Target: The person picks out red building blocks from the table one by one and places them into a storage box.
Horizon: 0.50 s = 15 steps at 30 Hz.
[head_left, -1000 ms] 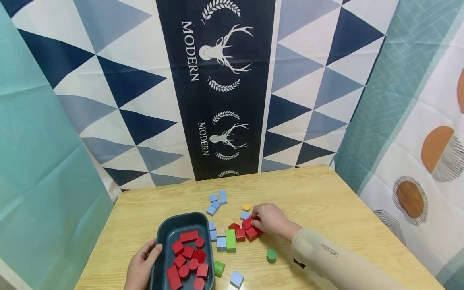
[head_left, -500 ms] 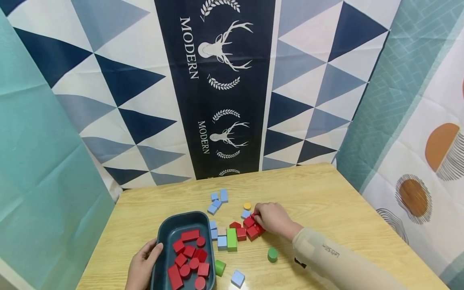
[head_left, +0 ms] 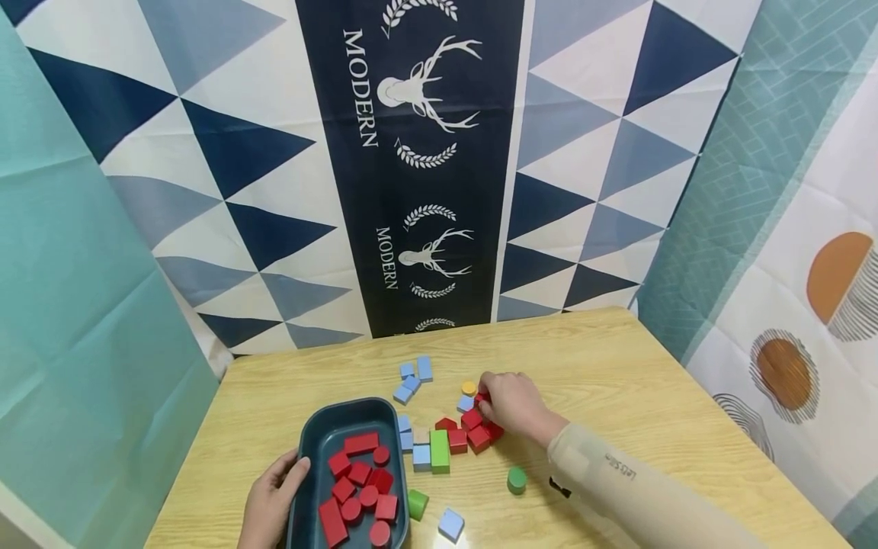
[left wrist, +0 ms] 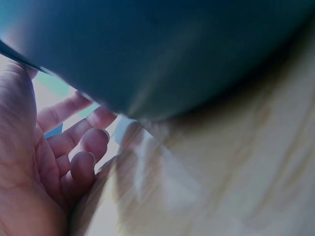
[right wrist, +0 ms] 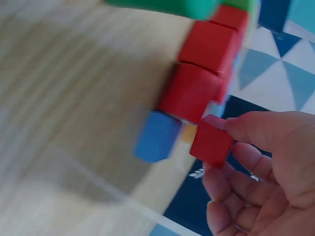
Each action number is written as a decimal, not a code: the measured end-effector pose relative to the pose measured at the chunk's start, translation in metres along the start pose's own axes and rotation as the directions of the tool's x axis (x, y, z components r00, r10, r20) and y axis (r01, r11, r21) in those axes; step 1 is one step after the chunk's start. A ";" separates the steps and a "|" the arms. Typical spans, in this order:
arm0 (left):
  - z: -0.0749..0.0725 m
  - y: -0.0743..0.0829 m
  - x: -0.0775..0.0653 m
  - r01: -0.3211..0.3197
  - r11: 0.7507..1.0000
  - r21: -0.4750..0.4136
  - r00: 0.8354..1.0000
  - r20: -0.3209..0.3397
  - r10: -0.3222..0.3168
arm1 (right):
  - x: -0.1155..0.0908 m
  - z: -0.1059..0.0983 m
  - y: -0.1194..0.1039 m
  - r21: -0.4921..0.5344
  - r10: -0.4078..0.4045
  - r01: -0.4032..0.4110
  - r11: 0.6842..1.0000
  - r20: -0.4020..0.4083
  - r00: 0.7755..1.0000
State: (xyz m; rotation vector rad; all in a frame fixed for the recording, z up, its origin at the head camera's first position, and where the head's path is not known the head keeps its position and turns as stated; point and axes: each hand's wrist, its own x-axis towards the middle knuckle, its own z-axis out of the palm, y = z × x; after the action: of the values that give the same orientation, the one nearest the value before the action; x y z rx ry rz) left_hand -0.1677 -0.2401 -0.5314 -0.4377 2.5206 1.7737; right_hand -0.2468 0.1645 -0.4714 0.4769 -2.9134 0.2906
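My right hand (head_left: 511, 402) pinches a small red block (right wrist: 211, 142) between thumb and fingertips, at the far end of a cluster of red blocks (head_left: 472, 419). In the right wrist view, a row of red blocks (right wrist: 189, 91) and a blue block (right wrist: 157, 136) lie beside the pinched one. My left hand (head_left: 269, 496) grips the left side of a dark blue tray (head_left: 307, 442), thumb on its rim. Seen from the left wrist, the fingers (left wrist: 78, 135) curl beneath the tray's outer wall. Several red blocks (head_left: 361, 444), some cylindrical, lie inside the tray.
Blue blocks (head_left: 424, 369) lie behind the tray. Beside its right wall sit more blue blocks and a green block (head_left: 440, 451). Green cylinders (head_left: 517, 480) and a blue block (head_left: 451, 525) lie nearer the front. A yellow disc (head_left: 469, 388) is left of my right hand.
My right hand has shifted slightly farther back at the red cluster, and a red block now shows at its fingertips. The left hand and the tray stay in place.
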 end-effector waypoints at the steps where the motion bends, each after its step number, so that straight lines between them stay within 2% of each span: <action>1: 0.000 0.001 0.000 0.002 1.000 0.002 1.000 -0.001 -0.002 | 0.001 -0.004 -0.003 0.026 0.006 -0.006 1.000 -0.002 1.000; 4: 0.000 0.002 -0.001 0.003 1.000 0.010 1.000 0.001 -0.003 | 0.003 -0.015 -0.018 0.143 -0.001 0.001 0.990 0.002 1.000; 6: 0.000 0.003 -0.002 0.000 1.000 0.013 1.000 0.000 0.000 | 0.005 -0.020 -0.032 0.226 -0.043 0.039 0.973 0.013 0.999; 11: 0.000 0.003 -0.001 -0.009 1.000 0.022 1.000 -0.003 0.009 | 0.006 -0.023 -0.075 0.420 -0.181 0.147 0.896 0.041 0.983; 15: 0.000 0.003 -0.002 -0.012 1.000 0.020 1.000 -0.002 0.012 | 0.006 -0.018 -0.107 0.498 -0.284 0.218 0.840 0.061 0.957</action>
State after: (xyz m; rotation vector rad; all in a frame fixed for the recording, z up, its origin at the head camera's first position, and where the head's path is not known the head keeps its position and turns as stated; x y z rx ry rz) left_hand -0.1668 -0.2385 -0.5289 -0.4242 2.5459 1.7512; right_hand -0.2142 0.0675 -0.4350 0.9791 -2.8315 1.0008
